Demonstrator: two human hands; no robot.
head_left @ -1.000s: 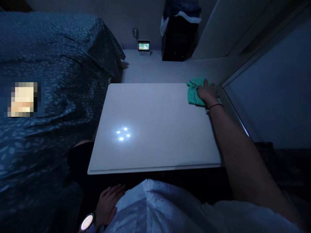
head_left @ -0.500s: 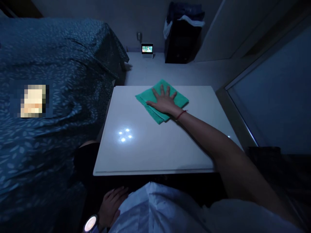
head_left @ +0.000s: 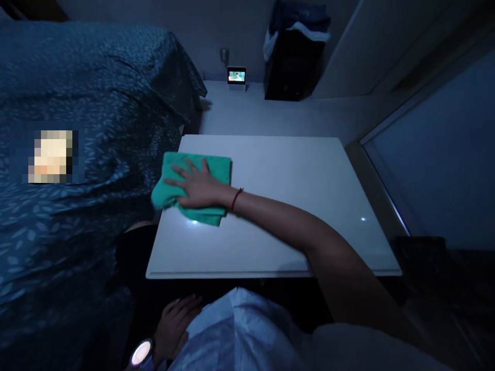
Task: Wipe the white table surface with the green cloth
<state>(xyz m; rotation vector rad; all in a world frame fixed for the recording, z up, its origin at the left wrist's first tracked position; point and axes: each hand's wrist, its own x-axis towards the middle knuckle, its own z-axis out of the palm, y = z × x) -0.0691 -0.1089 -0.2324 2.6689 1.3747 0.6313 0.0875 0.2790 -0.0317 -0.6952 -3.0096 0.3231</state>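
Note:
My right hand (head_left: 197,186) lies flat with spread fingers on a green cloth (head_left: 218,170), pressing it against the left part of a white table (head_left: 270,232). The cloth is folded, and its left end hangs over the table's left edge. A red string circles my right wrist. My left hand (head_left: 176,324), with a lit watch (head_left: 141,352) on its wrist, rests by my lap beside the light shirt. Its fingers are extended and hold nothing.
A bed with a leaf-patterned cover (head_left: 96,103) stands along the left. Beyond the table, a small lit screen (head_left: 236,76) and a dark cabinet (head_left: 292,67) topped with clothes stand on the floor. A glass panel (head_left: 436,154) is at the right.
My right hand and the green cloth have moved left and slightly nearer across the table, from its far middle to its left edge. My left hand has barely moved.

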